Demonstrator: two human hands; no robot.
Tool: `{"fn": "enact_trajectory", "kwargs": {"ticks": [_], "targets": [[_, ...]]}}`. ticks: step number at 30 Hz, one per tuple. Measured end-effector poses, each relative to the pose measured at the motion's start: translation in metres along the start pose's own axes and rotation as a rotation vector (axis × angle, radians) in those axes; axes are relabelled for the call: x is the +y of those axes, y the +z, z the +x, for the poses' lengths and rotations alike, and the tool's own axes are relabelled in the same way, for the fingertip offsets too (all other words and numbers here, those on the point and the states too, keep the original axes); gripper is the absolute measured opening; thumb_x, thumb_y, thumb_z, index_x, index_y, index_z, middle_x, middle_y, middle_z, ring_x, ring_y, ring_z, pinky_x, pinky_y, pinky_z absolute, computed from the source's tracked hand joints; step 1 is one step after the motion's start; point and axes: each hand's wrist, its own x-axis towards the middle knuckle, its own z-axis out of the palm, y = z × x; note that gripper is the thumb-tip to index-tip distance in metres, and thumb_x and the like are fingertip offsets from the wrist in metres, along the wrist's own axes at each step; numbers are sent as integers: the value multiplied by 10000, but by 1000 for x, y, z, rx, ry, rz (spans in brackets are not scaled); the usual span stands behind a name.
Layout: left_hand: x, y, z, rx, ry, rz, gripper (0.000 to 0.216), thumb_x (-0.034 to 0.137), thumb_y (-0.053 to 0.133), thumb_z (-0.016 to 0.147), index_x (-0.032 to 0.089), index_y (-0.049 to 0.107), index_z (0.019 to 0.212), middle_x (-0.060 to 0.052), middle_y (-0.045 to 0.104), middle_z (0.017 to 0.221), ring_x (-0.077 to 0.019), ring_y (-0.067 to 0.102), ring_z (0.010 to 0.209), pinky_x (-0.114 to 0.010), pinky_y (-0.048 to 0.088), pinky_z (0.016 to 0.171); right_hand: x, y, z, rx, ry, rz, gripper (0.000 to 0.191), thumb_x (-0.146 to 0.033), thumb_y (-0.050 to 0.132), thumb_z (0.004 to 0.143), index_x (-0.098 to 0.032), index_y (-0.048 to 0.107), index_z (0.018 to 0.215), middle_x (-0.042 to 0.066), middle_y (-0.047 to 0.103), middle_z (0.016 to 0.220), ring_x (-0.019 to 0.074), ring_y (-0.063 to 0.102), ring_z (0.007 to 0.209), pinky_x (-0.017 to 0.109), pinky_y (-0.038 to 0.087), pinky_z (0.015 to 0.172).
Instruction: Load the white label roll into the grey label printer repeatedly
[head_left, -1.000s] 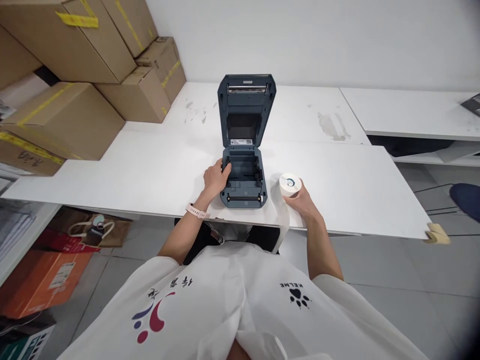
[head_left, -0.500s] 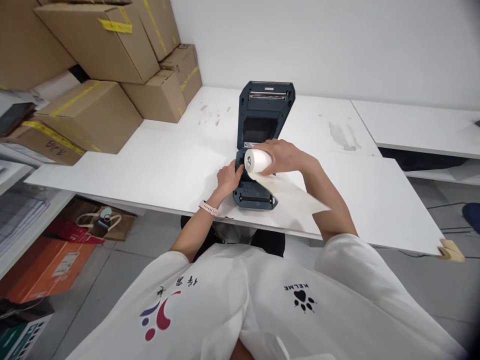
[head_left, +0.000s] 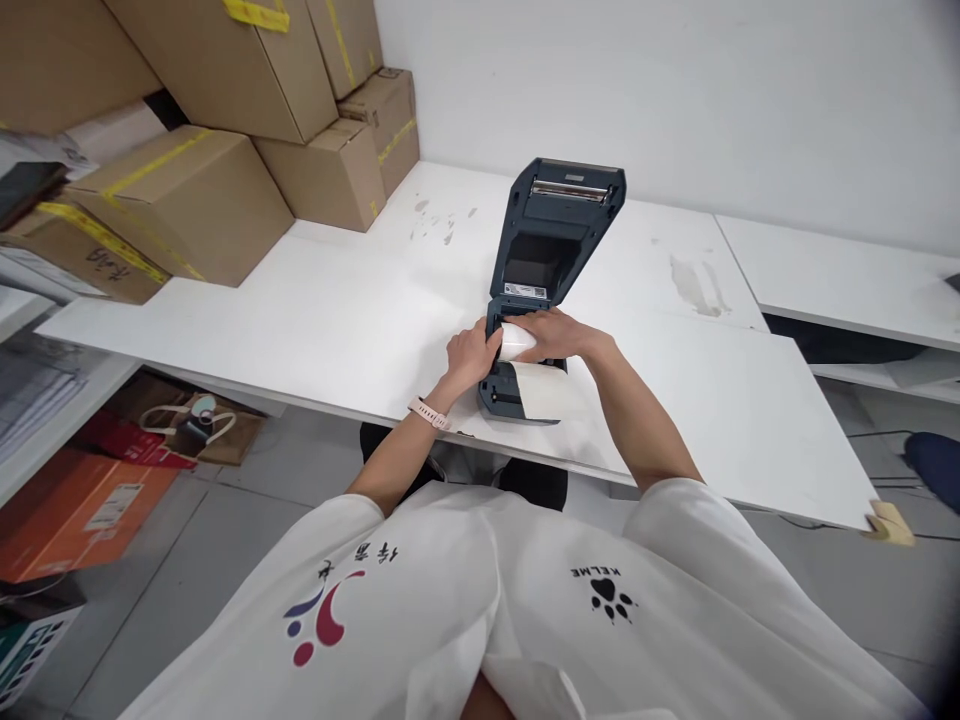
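Carefully, we are watching the loose paper tail (head_left: 544,390).
It is draping over the front of the printer (head_left: 502,404), perhaps creasing if pinched; our left hand (head_left: 468,358) is touching the side, its grip unclear; our right hand (head_left: 553,332) is clamping the white roll (head_left: 515,343) inside the printer, possibly skewing if tilted; bumping could drop the raised lid (head_left: 553,225).

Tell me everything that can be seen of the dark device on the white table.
The device looks like dark blue-grey plastic, boxy with cut corners. Its lid stands open, leaning back, with a shiny bar near the top, a dark window and a white label near the hinge. The base sits near the table's front edge. The left hand is at its left rim; the right hand, gripping a white roll, hides much of the bay. A loose strip covers part of the front.
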Motion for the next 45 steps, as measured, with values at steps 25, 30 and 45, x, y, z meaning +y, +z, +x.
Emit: {"fn": "enact_trajectory", "kwargs": {"ticks": [25,30,45], "targets": [[49,-18,-43,-474,593,96,742,649,329,968,122,427,1480,-196,448,1587,-345,393,1491,-485,343,1185,40,-89,-5,1083,-92,347,793,-837,169,899,-381,423,1497,34,521,1522,331,381,1501,543,326,1230],[48,13,-69,-287,517,55,811,627,338,979,94,268,1585,-198,221,1696,-325,144,1598,-516,134,1301,38,-85,-6,1115,-96,339,785,-843,203,895,-397,383,1515,31,524,1508,323,375,1500,554,330,1225],[-19,-6,-139,404,664,-523,275,279,469,994,252,703,852,-11,755,722,-161,738,732,-348,625,778,-60,53,-102,1057,24,706,379,-584,557,937,-440,599,1285,-12,557,1449,287,439,1452,528,354,1225]]}}
